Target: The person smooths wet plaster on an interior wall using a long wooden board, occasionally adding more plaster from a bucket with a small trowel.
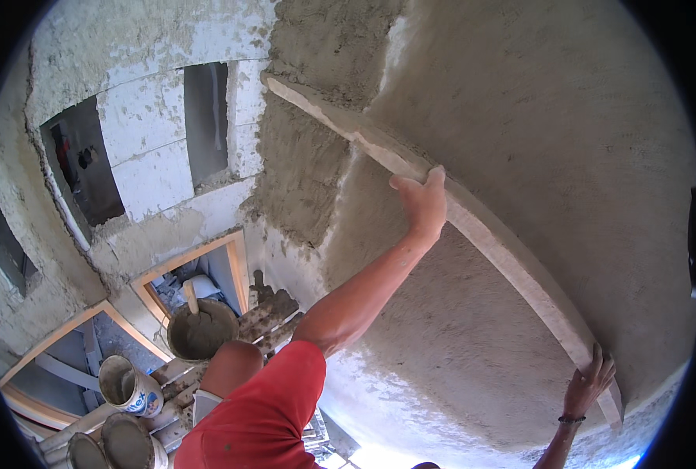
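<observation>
A long pale straightedge board [504, 258] runs diagonally across grey, freshly plastered wall [567, 125], curved by the lens, from the upper middle to the lower right. My left hand [425, 199] grips it a little above its middle, fingers over the upper edge, my arm in a red sleeve. My right hand [586, 384], with a dark bracelet at the wrist, holds the board near its lower right end, fingers wrapped over it. The board lies against the plaster. To its left, a rougher patch of mortar [289, 180] meets white wall.
At lower left, a worn plank platform [274, 324] carries a mortar tub [211, 336] with a tool standing in it and several buckets [129, 387]. Wood-framed openings [141, 285] lie beside it. Higher on the left, pale block wall [145, 172] has dark rectangular openings.
</observation>
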A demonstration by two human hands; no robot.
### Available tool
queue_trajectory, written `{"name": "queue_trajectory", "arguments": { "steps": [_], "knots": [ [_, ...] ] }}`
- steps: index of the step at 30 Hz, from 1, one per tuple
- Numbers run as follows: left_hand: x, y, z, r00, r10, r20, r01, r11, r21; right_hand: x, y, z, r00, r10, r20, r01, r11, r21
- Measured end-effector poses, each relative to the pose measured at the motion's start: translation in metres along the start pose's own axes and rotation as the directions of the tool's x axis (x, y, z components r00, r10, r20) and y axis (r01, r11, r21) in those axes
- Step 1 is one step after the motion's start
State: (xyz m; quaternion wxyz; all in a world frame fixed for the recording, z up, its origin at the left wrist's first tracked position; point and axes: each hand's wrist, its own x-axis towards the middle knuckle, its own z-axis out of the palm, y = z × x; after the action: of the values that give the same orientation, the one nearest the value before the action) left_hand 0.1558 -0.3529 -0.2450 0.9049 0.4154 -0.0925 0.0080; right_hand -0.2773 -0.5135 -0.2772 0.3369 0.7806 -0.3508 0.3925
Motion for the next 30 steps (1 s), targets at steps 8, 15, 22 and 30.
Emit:
{"name": "queue_trajectory", "arguments": {
  "steps": [8,15,22,30],
  "knots": [
    [0.006,0.028,0.019,0.998,0.001,0.063,0.000,1.000,-0.028,0.032,0.001,-0.022,1.000,0.031,0.004,-0.031,1.000,-0.001],
    [0.005,0.029,0.028,0.999,0.023,0.030,-0.022,0.999,-0.040,0.035,0.008,-0.025,0.999,0.021,-0.024,-0.020,1.000,0.015],
    [0.003,0.033,0.032,0.999,0.037,0.014,-0.036,0.999,-0.005,0.039,0.015,-0.026,0.999,0.019,-0.039,-0.019,1.000,0.000],
    [-0.009,0.059,0.043,0.996,0.029,0.081,-0.025,0.999,-0.041,0.046,0.025,-0.032,0.998,0.031,-0.053,-0.031,0.999,-0.007]
  ]
}}
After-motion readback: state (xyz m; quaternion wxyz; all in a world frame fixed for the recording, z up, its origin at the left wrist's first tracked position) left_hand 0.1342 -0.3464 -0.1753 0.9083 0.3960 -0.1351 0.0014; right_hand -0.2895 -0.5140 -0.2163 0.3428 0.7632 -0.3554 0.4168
